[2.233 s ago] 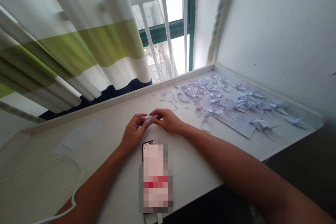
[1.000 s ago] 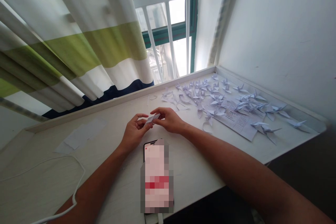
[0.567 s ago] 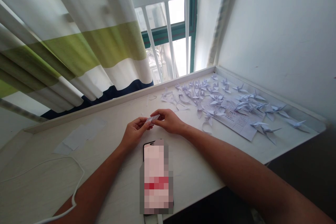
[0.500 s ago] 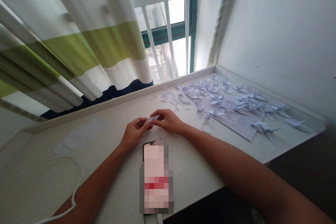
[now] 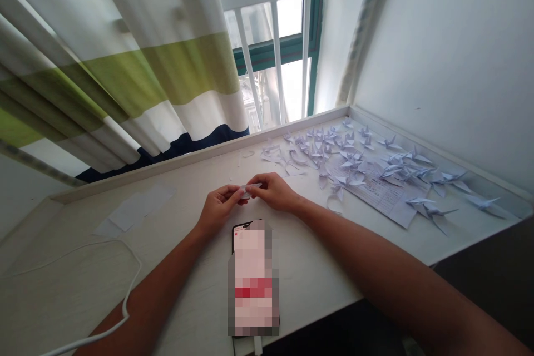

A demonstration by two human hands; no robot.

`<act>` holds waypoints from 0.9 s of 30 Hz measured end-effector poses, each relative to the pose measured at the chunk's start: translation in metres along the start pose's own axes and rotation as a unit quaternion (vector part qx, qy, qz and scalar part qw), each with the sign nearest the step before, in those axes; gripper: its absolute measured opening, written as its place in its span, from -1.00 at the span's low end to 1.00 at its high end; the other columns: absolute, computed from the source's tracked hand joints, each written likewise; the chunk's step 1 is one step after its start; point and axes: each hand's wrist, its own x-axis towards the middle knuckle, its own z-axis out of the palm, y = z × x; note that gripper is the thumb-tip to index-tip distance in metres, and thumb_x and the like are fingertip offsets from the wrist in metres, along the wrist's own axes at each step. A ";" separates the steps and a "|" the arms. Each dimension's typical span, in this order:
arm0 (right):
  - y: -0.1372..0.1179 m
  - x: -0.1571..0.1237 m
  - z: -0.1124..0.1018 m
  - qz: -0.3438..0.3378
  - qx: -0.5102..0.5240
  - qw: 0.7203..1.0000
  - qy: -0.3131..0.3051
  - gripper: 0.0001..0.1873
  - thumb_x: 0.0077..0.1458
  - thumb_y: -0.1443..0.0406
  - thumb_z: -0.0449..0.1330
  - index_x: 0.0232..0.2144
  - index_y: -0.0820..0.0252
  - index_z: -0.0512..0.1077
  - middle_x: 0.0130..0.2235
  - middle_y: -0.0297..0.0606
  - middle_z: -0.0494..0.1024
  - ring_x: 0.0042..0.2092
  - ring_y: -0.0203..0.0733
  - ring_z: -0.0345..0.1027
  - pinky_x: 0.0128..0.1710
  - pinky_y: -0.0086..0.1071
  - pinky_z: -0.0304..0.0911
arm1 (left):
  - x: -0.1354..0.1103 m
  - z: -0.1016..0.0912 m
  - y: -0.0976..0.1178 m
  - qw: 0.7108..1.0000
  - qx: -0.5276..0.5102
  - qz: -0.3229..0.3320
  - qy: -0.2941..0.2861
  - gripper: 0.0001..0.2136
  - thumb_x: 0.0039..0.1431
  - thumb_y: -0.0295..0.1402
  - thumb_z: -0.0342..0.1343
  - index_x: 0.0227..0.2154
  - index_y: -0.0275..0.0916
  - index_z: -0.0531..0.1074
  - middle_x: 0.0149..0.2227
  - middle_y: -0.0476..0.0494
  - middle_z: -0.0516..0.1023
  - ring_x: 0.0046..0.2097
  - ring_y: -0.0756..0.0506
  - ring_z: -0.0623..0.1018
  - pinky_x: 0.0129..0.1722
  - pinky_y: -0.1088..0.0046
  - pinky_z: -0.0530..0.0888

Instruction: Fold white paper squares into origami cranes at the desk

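Note:
A small folded piece of white paper (image 5: 247, 191) is pinched between my two hands above the middle of the table. My left hand (image 5: 220, 204) grips its left side with thumb and fingers closed. From the other side my right hand (image 5: 273, 191) pinches it too, its thumb pressed against the paper. The fingers cover much of the fold, so its exact shape is hard to make out. To the right lie several folded paper cranes (image 5: 352, 158), heaped loosely on the tabletop.
A phone (image 5: 252, 283) with a blurred screen lies just below my hands. A white cable (image 5: 136, 267) crosses my left forearm. Loose paper sheets (image 5: 125, 214) lie at left, and a printed sheet (image 5: 390, 200) lies under the cranes. A raised rim (image 5: 200, 156) edges the table (image 5: 183, 311).
The view has shifted slightly, so everything sits a little further right. Both hands keep hold of the paper, which now shows a narrow point toward the right fingers.

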 end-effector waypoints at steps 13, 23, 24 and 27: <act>0.001 0.001 0.000 0.007 0.013 1.000 -0.012 -0.71 0.18 0.16 0.23 -0.29 0.29 0.60 -0.34 -0.17 0.66 -0.31 -0.20 0.51 -0.27 -0.36 0.37 | 0.001 0.001 -0.001 0.999 0.015 0.026 0.031 -0.62 0.06 -0.04 0.35 -0.25 -0.28 0.61 -0.33 -0.18 0.68 -0.31 -0.14 0.65 -0.21 0.31 0.55; -0.005 0.001 -0.002 0.017 0.003 1.000 0.008 -0.76 0.13 0.18 0.27 -0.38 0.27 0.59 -0.45 -0.25 0.61 -0.38 -0.23 0.46 -0.32 -0.38 0.31 | 0.001 0.002 0.000 0.999 -0.013 0.022 0.022 -0.61 0.10 -0.05 0.33 -0.23 -0.32 0.58 -0.38 -0.17 0.66 -0.34 -0.11 0.63 -0.21 0.32 0.53; -0.005 0.002 -0.001 0.019 0.019 0.999 0.018 -0.75 0.12 0.17 0.28 -0.38 0.27 0.59 -0.44 -0.24 0.61 -0.38 -0.23 0.47 -0.32 -0.38 0.32 | 0.001 0.003 0.001 0.999 -0.029 0.018 0.027 -0.60 0.09 -0.05 0.34 -0.19 -0.31 0.57 -0.38 -0.16 0.66 -0.34 -0.11 0.63 -0.21 0.32 0.53; -0.004 0.003 0.003 0.029 0.092 0.994 0.059 -0.70 0.08 0.10 0.33 -0.36 0.26 0.58 -0.41 -0.23 0.62 -0.37 -0.23 0.46 -0.31 -0.36 0.35 | 0.001 0.006 0.003 0.997 -0.069 0.011 0.028 -0.57 0.04 -0.08 0.38 -0.12 -0.28 0.55 -0.30 -0.17 0.67 -0.30 -0.10 0.62 -0.20 0.33 0.52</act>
